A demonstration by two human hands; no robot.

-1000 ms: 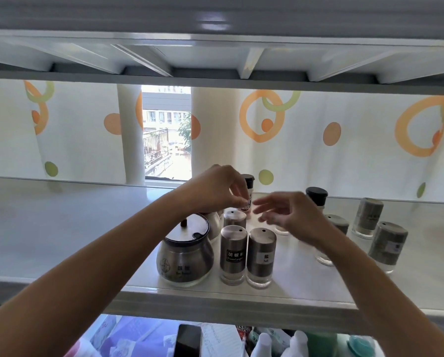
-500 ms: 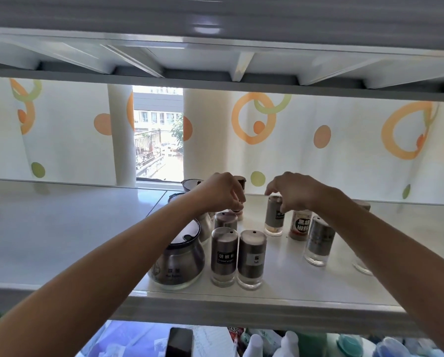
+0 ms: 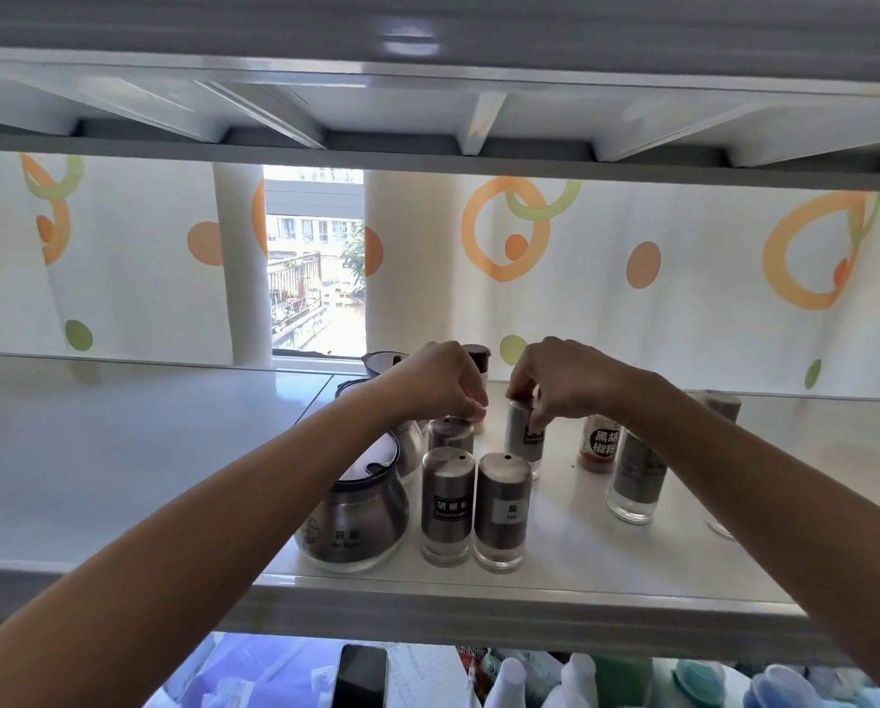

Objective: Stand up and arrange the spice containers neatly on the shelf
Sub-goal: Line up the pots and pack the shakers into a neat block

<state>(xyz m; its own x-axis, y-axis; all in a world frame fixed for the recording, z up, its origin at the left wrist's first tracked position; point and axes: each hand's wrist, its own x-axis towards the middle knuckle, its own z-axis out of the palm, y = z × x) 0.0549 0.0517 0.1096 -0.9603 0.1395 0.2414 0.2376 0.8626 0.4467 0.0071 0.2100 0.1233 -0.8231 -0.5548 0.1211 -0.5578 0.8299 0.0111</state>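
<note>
On the white shelf [image 3: 606,600] two steel spice shakers [image 3: 448,508] [image 3: 502,513] stand side by side near the front edge, with a third shaker [image 3: 450,434] right behind them. My right hand [image 3: 560,380] grips the top of another upright steel shaker [image 3: 522,442], just behind and to the right of that group. My left hand [image 3: 438,383] is curled round a small black-capped bottle [image 3: 479,356] at the back; most of that bottle is hidden by the hand. A lidded glass-and-steel jar [image 3: 351,513] stands to the left of the shakers.
A red-labelled pepper bottle [image 3: 599,447] and a steel shaker [image 3: 634,477] stand to the right; another shaker [image 3: 721,403] is partly hidden behind my right forearm. More lidded jars [image 3: 410,442] stand behind the front jar. An upper shelf [image 3: 427,94] hangs low overhead. A phone [image 3: 359,677] lies below.
My right hand took a steel shaker by its top and brought it left, closer to the group. My left hand stayed at the black-capped bottle. The view shifted slightly.
</note>
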